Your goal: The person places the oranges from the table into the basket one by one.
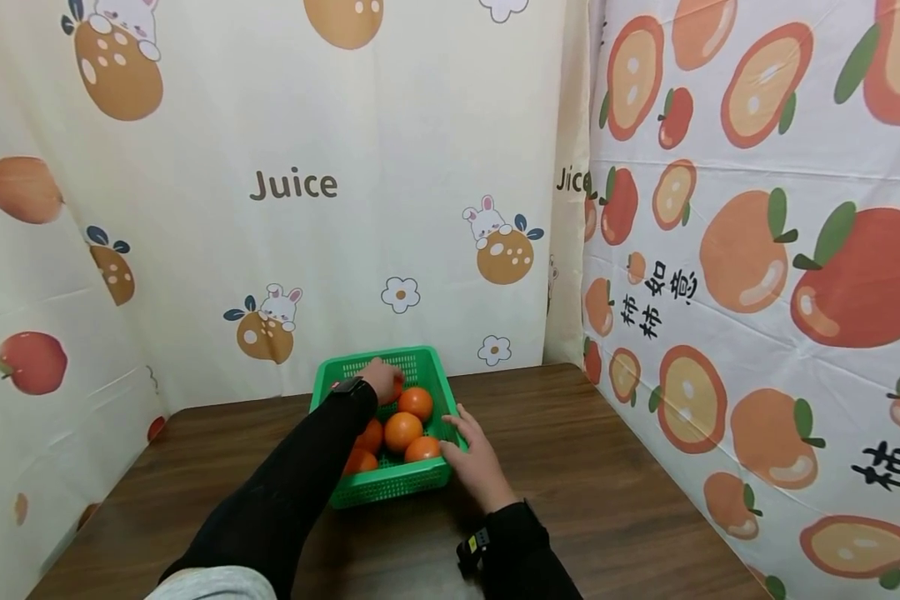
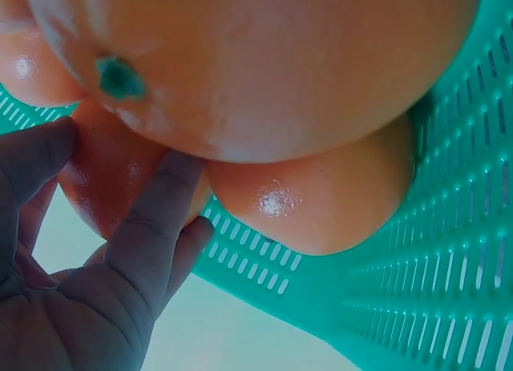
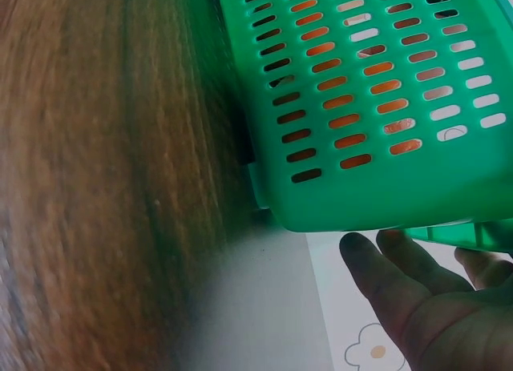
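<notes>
Left hand on an orange at the far end of the green basket; right hand steadying the basket's right rim.

The green basket (image 1: 390, 487) stands near the far edge of the table (image 1: 607, 492), about midway along it, holding several oranges. The left hand (image 1: 381, 379) reaches in over the far end and its fingers (image 2: 152, 227) curl against an orange (image 1: 394, 390) there; the left wrist view shows them touching the fruit, but a full enclosing grip cannot be confirmed. The right hand (image 1: 474, 454) lies with relaxed, straight fingers against the basket's right wall, holding nothing. For a clean lift, seat the fingertips under the orange's widest part, keep the neighbouring orange (image 1: 416, 402) undisturbed, and maintain light pressure on the rim so that the basket does not slide.
</notes>
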Tool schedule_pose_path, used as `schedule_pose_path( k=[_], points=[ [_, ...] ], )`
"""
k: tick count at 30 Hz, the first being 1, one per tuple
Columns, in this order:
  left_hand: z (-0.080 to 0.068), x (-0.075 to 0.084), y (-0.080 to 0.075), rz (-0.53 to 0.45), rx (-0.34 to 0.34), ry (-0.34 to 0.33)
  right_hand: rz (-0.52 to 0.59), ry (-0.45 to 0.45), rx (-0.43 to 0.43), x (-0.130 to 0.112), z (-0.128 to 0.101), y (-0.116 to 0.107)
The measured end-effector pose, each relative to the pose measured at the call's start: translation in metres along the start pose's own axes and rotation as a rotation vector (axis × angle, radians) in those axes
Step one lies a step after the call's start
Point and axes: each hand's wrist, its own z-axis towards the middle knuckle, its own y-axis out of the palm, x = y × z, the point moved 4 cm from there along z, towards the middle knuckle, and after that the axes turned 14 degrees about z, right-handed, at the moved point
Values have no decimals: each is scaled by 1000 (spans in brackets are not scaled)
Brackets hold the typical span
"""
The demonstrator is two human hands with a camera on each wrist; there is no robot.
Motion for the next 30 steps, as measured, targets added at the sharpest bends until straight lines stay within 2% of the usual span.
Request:
schedule_pose_path(
  k=[7, 17, 25, 30],
  points=[
    [-2, 0, 3, -66, -61, -50, 0, 5, -19, -2, -3, 3],
    [-6, 5, -7, -58, -44, -52, -3, 0, -10, 0, 2, 5],
    [0, 6, 2, -28, -40, -47, -14, -11, -23, 1, 2, 4],
    [0, 10, 3, -78, -43, -54, 7, -21, -16, 0, 1, 3]
  ],
)
